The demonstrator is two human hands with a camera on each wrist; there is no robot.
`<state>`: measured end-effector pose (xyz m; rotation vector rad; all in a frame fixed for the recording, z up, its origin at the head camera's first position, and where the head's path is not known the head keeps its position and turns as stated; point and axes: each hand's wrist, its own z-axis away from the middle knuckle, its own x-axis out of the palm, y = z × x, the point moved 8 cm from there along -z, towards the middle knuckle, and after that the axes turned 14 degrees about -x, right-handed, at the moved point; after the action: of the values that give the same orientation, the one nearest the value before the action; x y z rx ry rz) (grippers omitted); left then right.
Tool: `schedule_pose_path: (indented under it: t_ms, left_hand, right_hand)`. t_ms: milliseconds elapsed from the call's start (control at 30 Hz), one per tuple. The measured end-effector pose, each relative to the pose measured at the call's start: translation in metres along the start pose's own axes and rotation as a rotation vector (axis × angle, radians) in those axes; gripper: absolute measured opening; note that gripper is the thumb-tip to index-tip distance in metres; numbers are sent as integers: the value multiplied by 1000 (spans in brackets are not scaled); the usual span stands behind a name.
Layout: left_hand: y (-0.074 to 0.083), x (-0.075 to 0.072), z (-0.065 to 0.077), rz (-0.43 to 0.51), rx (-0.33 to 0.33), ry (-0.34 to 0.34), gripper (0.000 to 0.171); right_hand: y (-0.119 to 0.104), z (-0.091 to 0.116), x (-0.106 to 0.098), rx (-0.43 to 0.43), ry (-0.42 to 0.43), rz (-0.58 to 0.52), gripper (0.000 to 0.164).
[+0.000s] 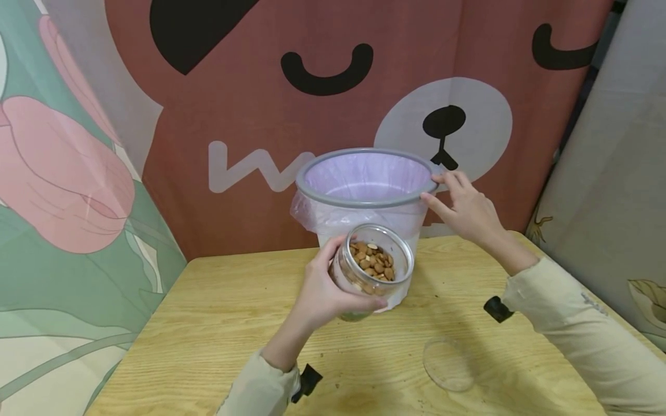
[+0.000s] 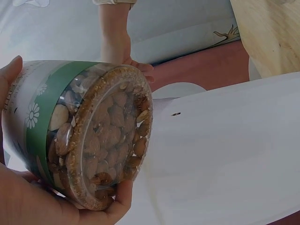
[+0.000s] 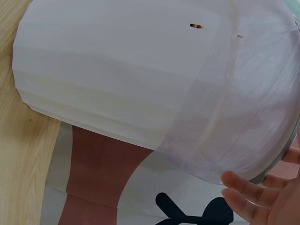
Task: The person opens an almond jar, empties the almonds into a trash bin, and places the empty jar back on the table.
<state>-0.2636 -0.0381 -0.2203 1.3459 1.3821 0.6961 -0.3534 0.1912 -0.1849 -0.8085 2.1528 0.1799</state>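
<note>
- Jar (image 2: 77,136) of nuts (image 1: 372,263): held tilted at the bin's (image 1: 364,216) 6 o'clock; left hand (image 1: 322,294) grips its side, presumably to bear its weight.
- Right hand (image 1: 470,211): grips the rim (image 1: 359,204) at 3 o'clock, probably to steady it.
- Lid (image 1: 448,365): lies on bench (image 1: 234,312), jar's 5 o'clock.

There are two bare hands: one left hand (image 1: 322,293) and one right hand (image 1: 468,211), with two beige cloth sleeves (image 1: 567,300). There is one round, clear jar (image 1: 400,251), one flat, round, clear lid (image 1: 447,364), one big white bin (image 3: 103,56) with one round grey rim (image 1: 359,204), one thin purple plastic bag (image 1: 359,170), one yellow wooden table (image 1: 234,312) and two small black blocks (image 1: 498,309). The brown nuts (image 1: 372,263) are too many to count.
</note>
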Motion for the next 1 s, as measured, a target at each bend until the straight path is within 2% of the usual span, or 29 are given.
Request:
schedule_pose_path:
  t_ms: [567, 1000]
  left_hand:
    - [11, -4, -5, -28, 15, -6, 84]
    - [30, -9, -9, -42, 61, -7, 84]
  right_hand:
    - [1, 2, 1, 11, -5, -8, 58]
    - [0, 1, 2, 6, 6, -6, 60]
